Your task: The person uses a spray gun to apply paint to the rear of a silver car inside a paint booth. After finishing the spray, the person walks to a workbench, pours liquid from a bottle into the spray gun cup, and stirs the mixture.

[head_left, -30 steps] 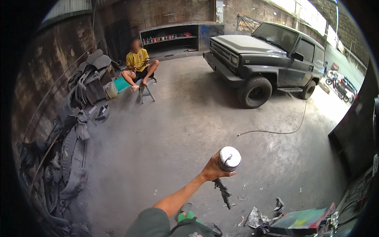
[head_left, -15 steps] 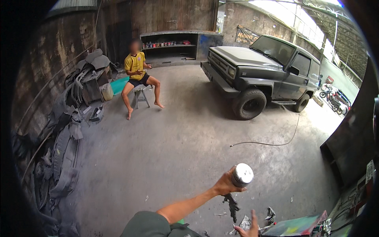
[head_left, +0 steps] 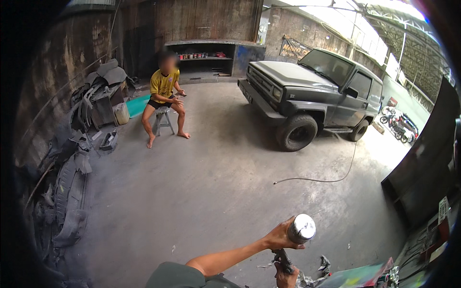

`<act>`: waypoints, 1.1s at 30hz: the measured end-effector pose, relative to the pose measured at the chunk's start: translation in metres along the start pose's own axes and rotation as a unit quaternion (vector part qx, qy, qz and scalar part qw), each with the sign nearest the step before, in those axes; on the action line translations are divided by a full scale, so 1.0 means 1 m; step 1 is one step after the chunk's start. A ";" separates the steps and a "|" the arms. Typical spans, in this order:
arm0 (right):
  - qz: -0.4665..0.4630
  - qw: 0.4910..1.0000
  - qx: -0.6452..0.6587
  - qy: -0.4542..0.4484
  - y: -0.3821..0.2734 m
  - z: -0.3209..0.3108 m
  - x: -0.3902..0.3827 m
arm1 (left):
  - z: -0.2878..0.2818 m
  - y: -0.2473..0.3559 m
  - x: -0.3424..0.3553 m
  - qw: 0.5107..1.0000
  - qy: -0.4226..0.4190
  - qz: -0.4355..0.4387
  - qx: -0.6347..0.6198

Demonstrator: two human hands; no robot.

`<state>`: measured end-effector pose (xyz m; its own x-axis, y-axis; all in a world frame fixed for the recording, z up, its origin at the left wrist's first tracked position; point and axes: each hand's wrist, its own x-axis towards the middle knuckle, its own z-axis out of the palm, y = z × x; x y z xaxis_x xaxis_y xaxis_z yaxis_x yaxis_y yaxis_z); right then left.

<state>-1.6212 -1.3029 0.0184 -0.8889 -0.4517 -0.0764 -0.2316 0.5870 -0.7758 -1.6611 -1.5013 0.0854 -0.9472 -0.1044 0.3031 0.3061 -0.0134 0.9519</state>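
left grip (head_left: 279, 235): clasping silver cup (head_left: 302, 228) from left | right grip (head_left: 286, 278): around spray gun (head_left: 282, 259), lower end

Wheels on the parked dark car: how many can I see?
2: the front wheel, below the fender, and the rear wheel, farther back on the same side. Any on the far side would be hidden by the car itself.

short dark grey-green sleeve (head_left: 174, 276), bare forearm (head_left: 228, 257)
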 end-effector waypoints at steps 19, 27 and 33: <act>-0.023 0.968 0.145 -0.204 -0.036 -0.007 -0.002 | -0.095 -0.081 -0.001 0.892 -0.357 -0.121 -0.249; 0.017 0.988 0.147 -0.047 -0.057 -0.004 -0.030 | -0.086 0.047 0.013 0.967 -0.214 0.057 -0.128; 0.022 0.987 0.151 -0.041 -0.067 -0.005 -0.029 | -0.061 0.112 0.046 0.904 -0.316 0.128 0.260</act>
<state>-1.5819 -1.3255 0.0759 -0.8573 -0.4906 -0.1562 -0.0535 0.3865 -0.9207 -1.6645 -1.5686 0.2031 -0.7681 0.5520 0.3244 0.5915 0.4179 0.6896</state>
